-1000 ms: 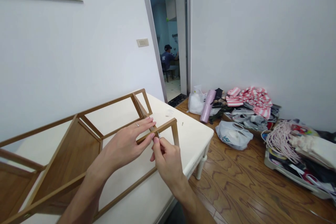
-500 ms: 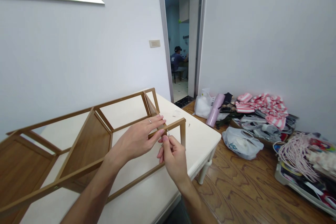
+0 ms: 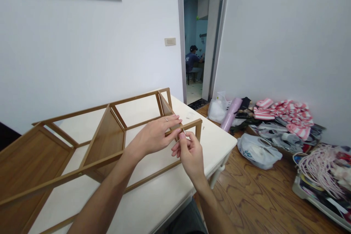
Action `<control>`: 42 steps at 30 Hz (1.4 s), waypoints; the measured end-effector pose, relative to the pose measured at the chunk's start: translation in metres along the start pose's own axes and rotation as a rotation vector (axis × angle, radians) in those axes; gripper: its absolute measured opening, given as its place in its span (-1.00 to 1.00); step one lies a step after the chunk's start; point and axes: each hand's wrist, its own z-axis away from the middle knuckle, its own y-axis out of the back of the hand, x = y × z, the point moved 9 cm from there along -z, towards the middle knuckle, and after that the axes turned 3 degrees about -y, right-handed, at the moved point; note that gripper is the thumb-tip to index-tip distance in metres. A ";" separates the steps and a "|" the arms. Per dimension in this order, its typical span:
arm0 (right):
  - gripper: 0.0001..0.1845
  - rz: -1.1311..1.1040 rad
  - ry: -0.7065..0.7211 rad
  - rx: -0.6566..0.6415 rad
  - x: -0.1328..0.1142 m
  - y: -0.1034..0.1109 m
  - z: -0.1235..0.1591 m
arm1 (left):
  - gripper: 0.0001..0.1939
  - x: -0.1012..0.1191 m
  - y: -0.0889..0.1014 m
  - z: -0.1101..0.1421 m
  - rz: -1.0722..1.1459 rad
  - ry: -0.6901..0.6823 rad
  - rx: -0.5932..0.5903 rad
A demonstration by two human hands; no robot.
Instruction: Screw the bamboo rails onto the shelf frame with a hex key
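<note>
A brown wooden shelf frame (image 3: 102, 166) with several slanted panels lies on its side on a white table (image 3: 216, 146). My left hand (image 3: 156, 134), a ring on one finger, reaches across the near rail toward the end panel (image 3: 165, 105). Its fingers are stretched out and rest on the wood, the thumb close to the rail. Just right of it, my right hand (image 3: 190, 153) pinches a thin shiny metal piece (image 3: 184, 131) against the rail by the end panel. Most of that piece is hidden by the fingers, so its kind is unclear.
A small screw-like piece (image 3: 203, 128) lies on the table beyond the frame's corner. On the wooden floor (image 3: 246, 197) at right are a plastic bag (image 3: 256, 151), a purple roll (image 3: 231, 113), striped cloth (image 3: 293, 115) and rope (image 3: 319, 170). A person (image 3: 194, 64) sits beyond the doorway.
The view has turned slightly left, so everything sits further right. My right fingers have shifted around the metal piece at the rail. My left hand keeps its place on the wood.
</note>
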 end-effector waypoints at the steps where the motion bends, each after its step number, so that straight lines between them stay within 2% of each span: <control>1: -0.40 0.004 0.004 0.012 -0.002 0.002 -0.002 | -0.56 -0.001 -0.001 0.000 -0.001 -0.004 0.005; 5: -0.40 0.054 0.023 0.046 -0.009 0.006 -0.006 | -0.57 -0.003 -0.002 0.000 -0.009 -0.023 0.020; 8: -0.43 0.097 0.039 0.047 -0.015 0.004 0.001 | -0.57 -0.004 -0.002 0.000 -0.025 -0.031 0.030; 10: -0.47 0.150 0.076 0.072 -0.021 0.010 0.009 | -0.57 -0.003 -0.002 0.000 -0.040 -0.037 0.037; 12: -0.50 0.226 0.139 0.142 -0.028 0.030 0.014 | -0.57 -0.002 -0.001 0.001 -0.059 -0.046 0.045; 14: -0.53 0.312 0.201 0.233 -0.034 0.065 0.012 | -0.57 -0.001 -0.001 0.001 -0.080 -0.058 0.056; 17: -0.52 0.423 0.194 0.297 -0.027 0.125 -0.017 | -0.58 0.001 0.000 0.002 -0.112 -0.086 0.073; 20: -0.58 0.544 0.037 0.216 0.003 0.169 -0.067 | -0.62 0.007 0.002 0.001 -0.138 -0.136 0.103; 21: -0.63 0.596 -0.027 0.177 0.016 0.177 -0.083 | -0.65 0.010 0.004 0.001 -0.146 -0.156 0.118; 23: -0.62 0.711 -0.131 0.116 0.042 0.185 -0.112 | -0.70 0.016 0.009 0.004 -0.164 -0.193 0.150; 26: -0.58 0.886 -0.216 0.063 0.073 0.181 -0.142 | -0.74 0.024 0.019 0.018 -0.197 -0.223 0.182; 30: -0.58 1.108 -0.255 0.064 0.100 0.170 -0.161 | -0.78 0.026 0.044 0.060 -0.253 -0.198 0.220; 33: -0.56 1.263 -0.262 0.096 0.112 0.165 -0.166 | -0.72 0.016 0.073 0.111 -0.319 -0.115 0.254; 38: -0.57 1.434 -0.193 0.062 0.117 0.153 -0.167 | -0.65 -0.012 0.115 0.223 -0.501 0.206 0.227; 40: -0.65 1.452 -0.119 -0.009 0.116 0.149 -0.168 | -0.69 -0.015 0.128 0.266 -0.562 0.344 0.226; 42: -0.63 1.435 -0.009 -0.103 0.113 0.143 -0.169 | -0.72 -0.008 0.140 0.297 -0.620 0.421 0.241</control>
